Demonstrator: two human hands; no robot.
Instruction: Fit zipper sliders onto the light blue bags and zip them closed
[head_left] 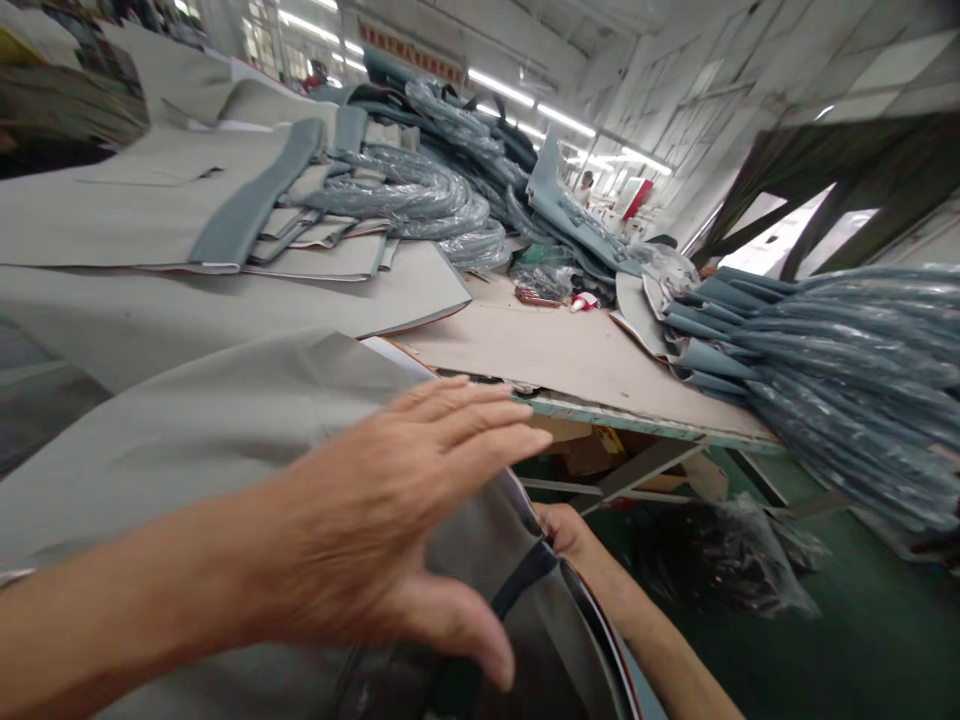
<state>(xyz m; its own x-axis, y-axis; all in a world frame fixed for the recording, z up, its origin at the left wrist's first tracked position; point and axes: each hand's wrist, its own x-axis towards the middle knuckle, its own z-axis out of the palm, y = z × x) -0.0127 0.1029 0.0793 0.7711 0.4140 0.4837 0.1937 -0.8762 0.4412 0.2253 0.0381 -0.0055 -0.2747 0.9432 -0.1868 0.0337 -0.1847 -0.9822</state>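
Observation:
My left hand (375, 510) hovers over a large grey sheet of material (247, 410), its fingers stretched out and the thumb spread apart. Nothing is in it. Lower right of it, my right hand (566, 530) closes on the edge of the grey sheet, where a dark blue-grey strip (529, 575) crosses the material. Part of my right hand's fingers is hidden behind that edge. The sheet drapes off the table toward me and curves down at the right, showing a thin orange-and-white edge.
More grey sheets (150, 220) with blue-grey bands lie stacked at the left. Plastic-wrapped blue-grey bundles (420, 195) are heaped behind them, and others (862, 370) hang over the table's right end. On the brown tabletop (555, 345) lies a small red-and-white bottle (583, 301). A plastic bag (742, 550) rests on the green floor.

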